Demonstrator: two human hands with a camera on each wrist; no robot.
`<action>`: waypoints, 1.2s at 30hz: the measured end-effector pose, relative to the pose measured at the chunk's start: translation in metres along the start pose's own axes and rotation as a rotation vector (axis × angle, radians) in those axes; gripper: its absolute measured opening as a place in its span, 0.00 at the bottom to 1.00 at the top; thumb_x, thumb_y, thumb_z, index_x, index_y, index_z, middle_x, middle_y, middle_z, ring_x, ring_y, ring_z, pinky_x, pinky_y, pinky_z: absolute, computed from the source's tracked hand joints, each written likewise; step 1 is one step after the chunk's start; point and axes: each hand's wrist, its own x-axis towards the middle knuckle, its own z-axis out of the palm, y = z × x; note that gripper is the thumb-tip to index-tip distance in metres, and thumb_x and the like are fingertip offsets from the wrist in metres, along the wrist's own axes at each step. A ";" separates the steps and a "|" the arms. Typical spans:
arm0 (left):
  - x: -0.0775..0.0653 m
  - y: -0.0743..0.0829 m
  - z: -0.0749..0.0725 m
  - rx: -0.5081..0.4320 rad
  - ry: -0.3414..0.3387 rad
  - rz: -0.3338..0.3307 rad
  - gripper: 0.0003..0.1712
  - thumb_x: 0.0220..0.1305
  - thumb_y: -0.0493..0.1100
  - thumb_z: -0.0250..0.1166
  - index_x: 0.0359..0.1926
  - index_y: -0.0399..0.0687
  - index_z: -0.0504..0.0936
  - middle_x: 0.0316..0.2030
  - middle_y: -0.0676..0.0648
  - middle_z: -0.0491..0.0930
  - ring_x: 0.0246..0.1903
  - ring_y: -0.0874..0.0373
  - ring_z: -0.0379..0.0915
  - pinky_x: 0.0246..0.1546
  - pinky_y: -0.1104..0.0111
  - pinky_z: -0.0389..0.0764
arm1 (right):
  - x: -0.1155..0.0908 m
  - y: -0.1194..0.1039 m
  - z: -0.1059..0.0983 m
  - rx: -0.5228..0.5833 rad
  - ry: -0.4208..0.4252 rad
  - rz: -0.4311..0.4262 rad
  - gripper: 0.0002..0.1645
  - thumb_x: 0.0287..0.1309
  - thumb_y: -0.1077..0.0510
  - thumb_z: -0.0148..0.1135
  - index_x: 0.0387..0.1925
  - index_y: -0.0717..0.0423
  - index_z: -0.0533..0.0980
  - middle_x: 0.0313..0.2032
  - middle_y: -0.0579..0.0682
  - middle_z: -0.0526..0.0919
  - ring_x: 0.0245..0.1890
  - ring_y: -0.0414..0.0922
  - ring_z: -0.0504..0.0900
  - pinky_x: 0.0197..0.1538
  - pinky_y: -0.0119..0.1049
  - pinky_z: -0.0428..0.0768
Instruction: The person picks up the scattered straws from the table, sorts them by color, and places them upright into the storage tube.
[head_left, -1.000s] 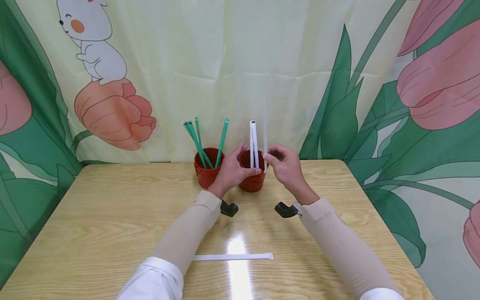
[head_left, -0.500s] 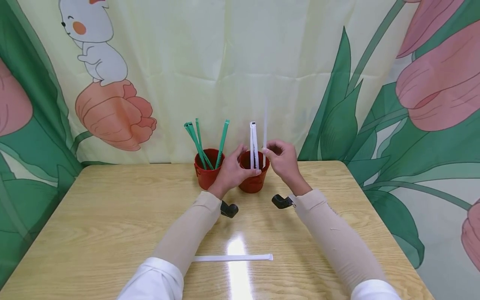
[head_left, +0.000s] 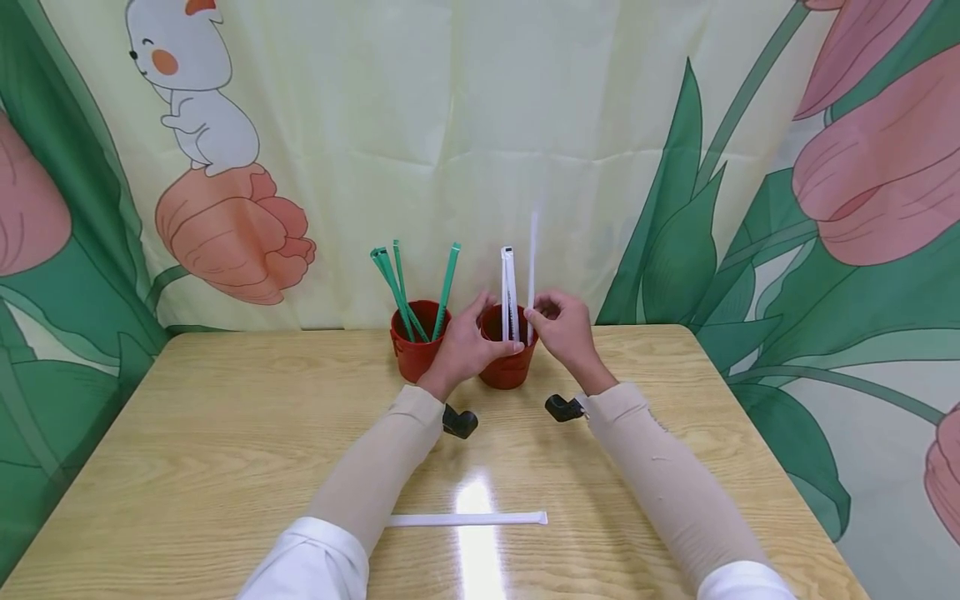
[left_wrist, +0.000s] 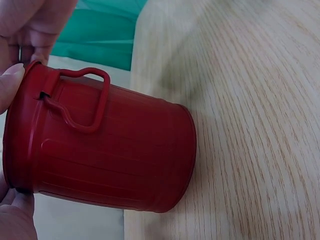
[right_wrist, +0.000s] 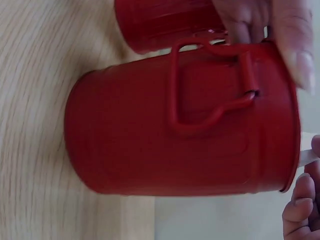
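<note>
In the head view, my left hand (head_left: 467, 346) holds the rim of the right-hand red bucket (head_left: 506, 373), its thumb across the front. My right hand (head_left: 564, 327) pinches an upright white paper-wrapped straw (head_left: 532, 258) at the bucket's right side, the straw's lower end inside the rim. Several other white wrapped straws (head_left: 511, 287) stand in that bucket. The right wrist view shows the bucket (right_wrist: 180, 125) close up with its wire handle, the left thumb over the rim, and the right fingers on the straw (right_wrist: 307, 158). The left wrist view also shows a red bucket (left_wrist: 115, 145).
A second red bucket (head_left: 415, 360) with several green wrapped straws (head_left: 447, 287) stands left of the held one. One white wrapped straw (head_left: 480, 518) lies on the wooden table (head_left: 225, 450) near the front, partly hidden by the left forearm. A printed curtain (head_left: 375, 125) hangs behind.
My right hand has moved slightly left and lifted the straw, then lowered it. The straw's lower end has gone from outside the rim to inside the bucket. The left hand stays put.
</note>
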 end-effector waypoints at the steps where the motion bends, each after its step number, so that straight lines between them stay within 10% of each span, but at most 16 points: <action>1: 0.000 0.000 0.000 -0.002 -0.001 -0.001 0.54 0.57 0.45 0.80 0.79 0.44 0.61 0.73 0.40 0.72 0.68 0.42 0.73 0.69 0.48 0.77 | 0.000 0.001 0.001 -0.005 -0.005 0.008 0.07 0.68 0.62 0.66 0.41 0.65 0.83 0.35 0.60 0.82 0.35 0.50 0.75 0.35 0.29 0.78; 12: -0.002 -0.001 0.001 -0.009 -0.011 -0.015 0.52 0.58 0.44 0.80 0.78 0.47 0.63 0.73 0.43 0.72 0.69 0.40 0.72 0.70 0.48 0.77 | -0.004 0.011 0.002 -0.056 0.012 0.096 0.17 0.70 0.57 0.64 0.53 0.64 0.81 0.42 0.59 0.82 0.40 0.50 0.76 0.41 0.33 0.76; 22: 0.000 0.000 0.000 -0.025 -0.012 -0.014 0.48 0.57 0.45 0.80 0.75 0.51 0.66 0.71 0.46 0.74 0.68 0.40 0.73 0.67 0.47 0.79 | -0.061 0.003 0.001 0.092 0.056 0.155 0.14 0.70 0.59 0.65 0.51 0.64 0.82 0.44 0.60 0.84 0.41 0.46 0.77 0.41 0.24 0.77; 31: 0.001 0.000 -0.001 -0.013 -0.013 -0.017 0.51 0.57 0.45 0.80 0.78 0.51 0.64 0.73 0.45 0.72 0.69 0.40 0.72 0.70 0.46 0.76 | -0.120 0.015 0.007 0.260 -0.240 0.426 0.13 0.66 0.62 0.68 0.48 0.67 0.83 0.39 0.48 0.86 0.40 0.42 0.80 0.46 0.33 0.82; 36: 0.001 0.001 -0.002 -0.003 -0.018 -0.017 0.51 0.57 0.46 0.81 0.77 0.51 0.64 0.73 0.45 0.72 0.69 0.40 0.71 0.70 0.47 0.77 | -0.143 0.022 0.007 0.222 -0.439 0.392 0.11 0.63 0.62 0.71 0.44 0.66 0.85 0.36 0.49 0.87 0.33 0.42 0.80 0.35 0.32 0.80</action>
